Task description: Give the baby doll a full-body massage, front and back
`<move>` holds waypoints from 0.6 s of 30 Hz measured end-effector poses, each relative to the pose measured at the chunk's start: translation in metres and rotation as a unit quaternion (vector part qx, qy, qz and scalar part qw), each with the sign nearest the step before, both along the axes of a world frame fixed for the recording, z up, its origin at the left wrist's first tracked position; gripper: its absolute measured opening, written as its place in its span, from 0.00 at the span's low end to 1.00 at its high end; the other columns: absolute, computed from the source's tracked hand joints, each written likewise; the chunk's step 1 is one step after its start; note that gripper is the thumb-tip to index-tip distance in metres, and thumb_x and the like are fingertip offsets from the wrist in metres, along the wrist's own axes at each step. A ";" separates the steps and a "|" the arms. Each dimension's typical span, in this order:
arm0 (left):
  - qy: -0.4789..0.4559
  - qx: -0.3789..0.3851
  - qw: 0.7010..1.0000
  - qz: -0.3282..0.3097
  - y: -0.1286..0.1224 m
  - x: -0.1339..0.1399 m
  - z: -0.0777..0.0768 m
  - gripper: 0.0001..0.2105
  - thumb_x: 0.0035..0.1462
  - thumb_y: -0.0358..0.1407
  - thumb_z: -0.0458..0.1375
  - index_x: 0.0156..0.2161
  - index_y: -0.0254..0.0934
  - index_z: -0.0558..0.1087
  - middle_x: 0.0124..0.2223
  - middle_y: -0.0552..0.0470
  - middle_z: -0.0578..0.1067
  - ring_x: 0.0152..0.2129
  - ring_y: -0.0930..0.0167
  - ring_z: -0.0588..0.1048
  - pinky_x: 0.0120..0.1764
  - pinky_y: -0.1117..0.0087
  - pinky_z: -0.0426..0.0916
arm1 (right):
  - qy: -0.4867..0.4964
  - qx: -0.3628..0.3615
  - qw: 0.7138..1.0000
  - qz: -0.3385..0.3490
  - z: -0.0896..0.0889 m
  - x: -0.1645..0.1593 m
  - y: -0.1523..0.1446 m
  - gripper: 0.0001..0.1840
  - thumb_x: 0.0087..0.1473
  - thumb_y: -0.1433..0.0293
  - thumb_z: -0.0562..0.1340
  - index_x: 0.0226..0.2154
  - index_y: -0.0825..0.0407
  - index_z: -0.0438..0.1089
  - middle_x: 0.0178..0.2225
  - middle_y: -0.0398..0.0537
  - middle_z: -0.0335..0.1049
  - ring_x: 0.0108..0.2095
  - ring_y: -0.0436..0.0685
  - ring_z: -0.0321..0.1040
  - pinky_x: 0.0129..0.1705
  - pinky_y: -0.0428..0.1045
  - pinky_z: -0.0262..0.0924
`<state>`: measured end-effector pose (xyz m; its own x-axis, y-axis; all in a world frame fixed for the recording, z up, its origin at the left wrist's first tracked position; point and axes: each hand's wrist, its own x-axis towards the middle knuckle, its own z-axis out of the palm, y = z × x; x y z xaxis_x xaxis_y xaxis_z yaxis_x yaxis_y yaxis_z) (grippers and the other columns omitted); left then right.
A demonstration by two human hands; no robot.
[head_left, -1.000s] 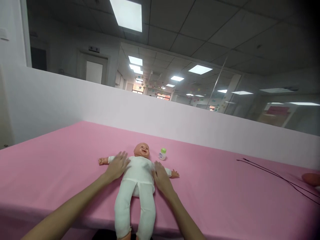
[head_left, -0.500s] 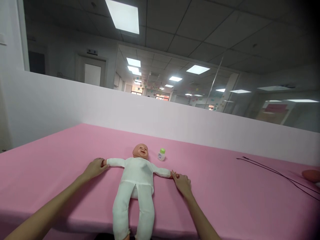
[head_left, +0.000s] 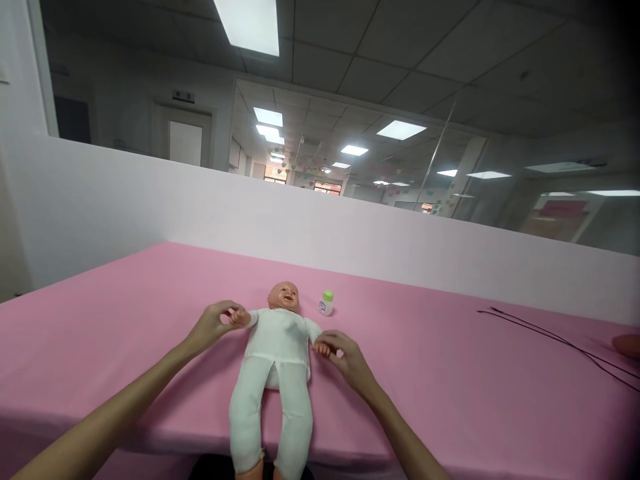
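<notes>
The doll (head_left: 277, 337) lies on the counter (head_left: 425, 373) at lower centre, a bottle (head_left: 326, 304) right of its head (head_left: 283, 295), cables (head_left: 564, 339) near the frame's right edge.

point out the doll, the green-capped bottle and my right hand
doll (head_left: 276, 345), head view, front of its white top
green-capped bottle (head_left: 326, 306), head view, its pale body
right hand (head_left: 351, 362), head view, back of the hand

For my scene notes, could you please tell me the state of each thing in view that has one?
Doll: face up, dressed in white, arms bent.
Left hand: fingers and thumb closed on one of the doll's hands.
Right hand: fingers and thumb closed on the doll's other hand.
Bottle: upright, green cap on.
Dark cords: lying loose.
Pink cloth: spread out.
Ceiling light: lit.
</notes>
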<state>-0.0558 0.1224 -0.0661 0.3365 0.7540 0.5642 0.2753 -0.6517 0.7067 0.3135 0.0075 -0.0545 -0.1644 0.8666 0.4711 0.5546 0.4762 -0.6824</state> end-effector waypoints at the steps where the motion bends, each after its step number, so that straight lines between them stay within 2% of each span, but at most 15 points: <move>1: 0.046 0.035 0.998 -0.038 -0.006 0.001 -0.004 0.07 0.59 0.40 0.62 0.40 0.41 0.80 0.41 0.49 0.82 0.38 0.64 0.78 0.42 0.66 0.71 | -0.060 0.011 0.998 0.033 -0.005 -0.003 -0.006 0.11 0.62 0.61 0.65 0.42 0.45 0.81 0.45 0.52 0.79 0.46 0.64 0.74 0.50 0.57 0.68; 4: 0.131 0.124 0.975 -0.128 -0.019 -0.001 -0.020 0.10 0.65 0.36 0.56 0.38 0.41 0.81 0.37 0.48 0.81 0.36 0.66 0.77 0.41 0.68 0.70 | -0.135 0.036 0.988 0.069 -0.024 -0.004 -0.020 0.13 0.66 0.66 0.60 0.47 0.42 0.80 0.49 0.51 0.79 0.50 0.63 0.73 0.54 0.58 0.66; 6: 0.133 0.130 0.971 -0.149 -0.020 -0.004 -0.027 0.10 0.66 0.36 0.56 0.39 0.41 0.81 0.37 0.47 0.81 0.38 0.65 0.77 0.42 0.68 0.70 | -0.112 0.042 0.991 0.053 -0.034 0.000 -0.023 0.14 0.67 0.66 0.59 0.47 0.43 0.80 0.51 0.52 0.78 0.51 0.63 0.73 0.55 0.58 0.66; 7: 0.120 0.110 0.977 -0.141 -0.017 -0.005 -0.028 0.10 0.66 0.37 0.57 0.40 0.41 0.81 0.39 0.47 0.82 0.39 0.64 0.78 0.44 0.67 0.70 | -0.089 0.042 0.994 0.038 -0.036 0.001 -0.020 0.13 0.66 0.65 0.60 0.46 0.43 0.81 0.50 0.52 0.78 0.51 0.64 0.73 0.55 0.59 0.66; 9: 0.043 0.039 0.995 -0.086 -0.006 -0.001 -0.024 0.09 0.62 0.40 0.61 0.44 0.42 0.81 0.44 0.47 0.82 0.42 0.62 0.78 0.47 0.65 0.71 | -0.025 0.043 0.999 -0.012 -0.031 0.001 -0.006 0.12 0.64 0.62 0.63 0.45 0.45 0.81 0.47 0.53 0.80 0.48 0.64 0.74 0.52 0.58 0.68; 10: -0.016 -0.001 0.999 -0.047 0.003 0.005 -0.020 0.12 0.60 0.43 0.63 0.47 0.41 0.80 0.47 0.47 0.82 0.44 0.61 0.78 0.47 0.64 0.71 | 0.015 0.043 0.998 -0.046 -0.026 -0.002 0.006 0.13 0.62 0.60 0.65 0.44 0.46 0.81 0.46 0.53 0.80 0.45 0.64 0.75 0.49 0.58 0.68; 12: -0.121 -0.071 0.989 0.052 0.025 0.021 -0.013 0.18 0.57 0.47 0.64 0.47 0.38 0.78 0.48 0.45 0.82 0.44 0.60 0.78 0.45 0.64 0.72 | 0.106 0.041 0.986 -0.125 -0.013 -0.011 0.036 0.17 0.58 0.54 0.67 0.44 0.47 0.80 0.45 0.53 0.81 0.44 0.64 0.76 0.47 0.56 0.68; 13: -0.147 -0.098 0.979 0.097 0.036 0.031 -0.010 0.18 0.58 0.49 0.61 0.45 0.36 0.77 0.46 0.44 0.82 0.43 0.60 0.78 0.43 0.65 0.71 | 0.152 0.033 0.975 -0.156 -0.008 -0.016 0.053 0.20 0.58 0.52 0.66 0.45 0.48 0.79 0.47 0.53 0.81 0.46 0.65 0.76 0.49 0.56 0.68; 14: -0.152 -0.122 0.971 0.140 0.047 0.042 -0.009 0.18 0.60 0.50 0.58 0.42 0.36 0.76 0.43 0.43 0.81 0.41 0.61 0.78 0.40 0.66 0.71 | 0.190 0.027 0.965 -0.177 -0.004 -0.021 0.070 0.23 0.60 0.50 0.63 0.47 0.48 0.79 0.48 0.53 0.80 0.50 0.65 0.75 0.53 0.56 0.66; 16: -0.131 -0.158 0.959 0.195 0.067 0.063 -0.012 0.19 0.63 0.50 0.52 0.36 0.36 0.74 0.37 0.43 0.80 0.37 0.61 0.78 0.35 0.67 0.68 | 0.203 0.012 0.954 -0.219 -0.004 -0.028 0.101 0.28 0.62 0.46 0.56 0.45 0.49 0.79 0.51 0.53 0.79 0.55 0.65 0.72 0.59 0.56 0.61; 18: -0.103 -0.186 0.958 0.194 0.082 0.079 -0.019 0.17 0.62 0.49 0.53 0.33 0.38 0.72 0.32 0.45 0.79 0.33 0.61 0.77 0.32 0.68 0.65 | 0.184 -0.023 0.953 -0.240 -0.014 -0.030 0.124 0.31 0.62 0.43 0.52 0.42 0.49 0.79 0.52 0.54 0.79 0.57 0.65 0.71 0.60 0.55 0.59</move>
